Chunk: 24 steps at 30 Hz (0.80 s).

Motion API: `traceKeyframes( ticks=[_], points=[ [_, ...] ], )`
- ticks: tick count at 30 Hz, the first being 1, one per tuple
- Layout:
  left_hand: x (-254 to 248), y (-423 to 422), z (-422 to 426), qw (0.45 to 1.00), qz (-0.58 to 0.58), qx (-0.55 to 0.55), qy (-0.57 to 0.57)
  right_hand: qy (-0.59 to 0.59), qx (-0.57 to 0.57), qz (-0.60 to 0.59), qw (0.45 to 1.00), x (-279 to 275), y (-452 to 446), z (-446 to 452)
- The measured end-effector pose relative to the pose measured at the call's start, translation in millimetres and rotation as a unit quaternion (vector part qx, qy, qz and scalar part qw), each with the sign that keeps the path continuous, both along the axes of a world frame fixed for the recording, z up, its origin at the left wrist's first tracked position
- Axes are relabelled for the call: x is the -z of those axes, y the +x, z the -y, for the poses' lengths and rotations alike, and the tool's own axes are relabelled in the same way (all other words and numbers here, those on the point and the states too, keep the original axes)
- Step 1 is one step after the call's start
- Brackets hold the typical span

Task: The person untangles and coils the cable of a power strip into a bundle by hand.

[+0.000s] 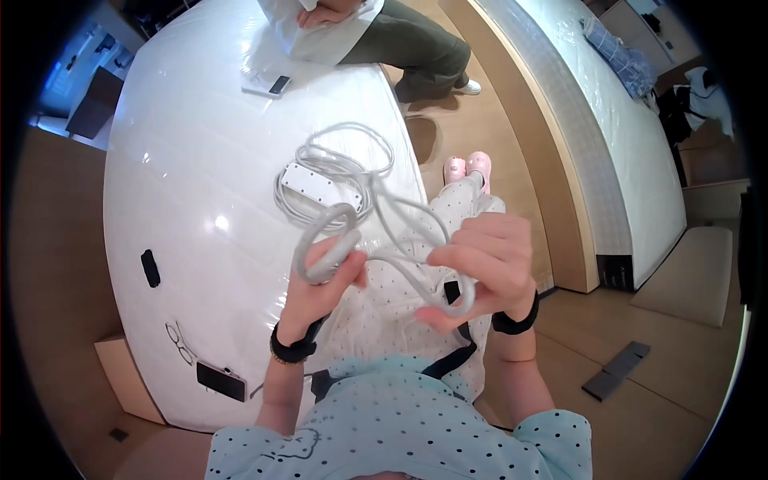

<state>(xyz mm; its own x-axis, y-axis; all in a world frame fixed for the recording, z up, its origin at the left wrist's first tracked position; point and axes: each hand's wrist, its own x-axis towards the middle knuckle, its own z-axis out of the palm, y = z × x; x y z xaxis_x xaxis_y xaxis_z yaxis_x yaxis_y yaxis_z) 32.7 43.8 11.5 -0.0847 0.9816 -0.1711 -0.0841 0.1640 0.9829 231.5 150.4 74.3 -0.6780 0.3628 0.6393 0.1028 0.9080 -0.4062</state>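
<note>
A pale grey power cord (396, 210) runs from a loose coil on the bed up to my hands. My left hand (320, 292) is closed around several gathered loops of it, held above my lap. To the right, my right hand (488, 268) has its fingers curled about another bend of the same cord. On the plastic-covered mattress, just beyond my left hand, lies a white power strip (320, 187) with the rest of the cord looped around it. Both wrists wear black bands.
Another person (376, 36) sits at the mattress's far edge beside a white box (266, 82). A phone (222, 382), glasses (181, 342) and a small black object (150, 268) lie on the mattress (216, 184) at left. A second wrapped mattress (616, 160) stands at right.
</note>
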Motion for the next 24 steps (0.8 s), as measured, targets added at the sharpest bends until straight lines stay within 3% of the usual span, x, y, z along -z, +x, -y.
traceKeyframes(
  ticks=[3,4,6,9,11,14,17,19,20,21,22,23,24],
  points=[
    [3,9,-12,0.988,-0.06,-0.013,0.141,-0.041,-0.011,-0.029,0.999,3,-14,-2],
    [16,4,-20,0.961,-0.112,-0.002,0.251,-0.051,-0.002,-0.029,0.998,6,-18,-4],
    [10,14,-24,0.956,-0.129,-0.031,0.262,-0.072,0.016,-0.03,0.997,13,-23,-5],
    [13,15,-18,0.976,-0.09,0.03,0.194,-0.152,0.05,-0.03,0.987,25,-32,-5],
    [12,24,-16,0.988,-0.016,0.018,0.153,-0.19,0.054,-0.024,0.98,28,-34,-4],
    [17,19,-15,0.992,-0.095,0.009,0.087,-0.235,0.053,-0.017,0.97,33,-35,-1],
    [26,18,-18,0.985,-0.122,-0.03,0.116,-0.238,0.066,-0.017,0.969,31,-39,3],
    [57,15,-18,0.988,-0.071,-0.035,0.131,-0.226,0.091,-0.039,0.969,32,-46,6],
    [53,18,-21,0.978,-0.159,-0.026,0.13,-0.232,0.098,-0.043,0.967,30,-47,7],
    [59,21,-26,0.944,-0.233,-0.036,0.229,-0.245,0.103,-0.022,0.964,30,-47,7],
    [60,24,-27,0.954,-0.203,-0.052,0.216,-0.262,0.108,-0.002,0.959,30,-48,7],
    [41,24,-28,0.959,-0.244,-0.021,0.143,-0.283,0.106,-0.006,0.953,30,-48,9],
    [59,27,-28,0.968,-0.175,-0.082,0.158,-0.306,0.102,-0.008,0.946,30,-50,10]
  ],
)
